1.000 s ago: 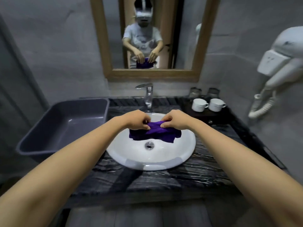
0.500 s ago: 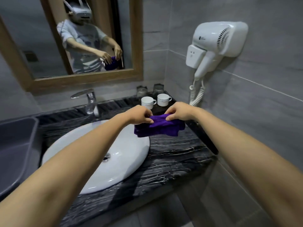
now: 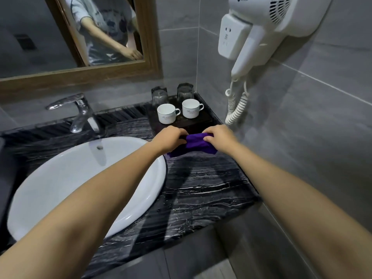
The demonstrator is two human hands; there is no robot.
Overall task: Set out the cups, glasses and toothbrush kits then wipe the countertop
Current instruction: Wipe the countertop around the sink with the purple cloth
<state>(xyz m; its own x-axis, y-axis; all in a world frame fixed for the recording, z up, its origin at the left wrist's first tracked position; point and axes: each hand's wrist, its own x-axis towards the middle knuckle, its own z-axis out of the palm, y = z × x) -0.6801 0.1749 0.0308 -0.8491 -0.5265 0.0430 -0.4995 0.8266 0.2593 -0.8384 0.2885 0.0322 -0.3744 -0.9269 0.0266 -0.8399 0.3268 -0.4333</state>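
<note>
with both the left hand [image 3: 170,137] and right hand [image 3: 218,136] fingers pinching the purple cloth [image 3: 196,144] over the counter [image 3: 201,184], a forward wipe could knock the cups [image 3: 168,113] just beyond them.

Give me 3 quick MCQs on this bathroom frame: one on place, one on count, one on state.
1. Where is the purple cloth?
A. in the sink
B. on the dark countertop, right of the sink
C. hanging on the hairdryer

2. How many white cups stand on the dark tray?
A. one
B. two
C. four

3. What are the hands doing with the cloth?
A. both hold it
B. only the left holds it
C. neither touches it

Answers:
1 B: the cloth lies on the countertop between the sink and the wall, just in front of the tray.
2 B: one cup and a second cup sit side by side.
3 A: the left hand and the right hand each close a grip on an end.
</note>
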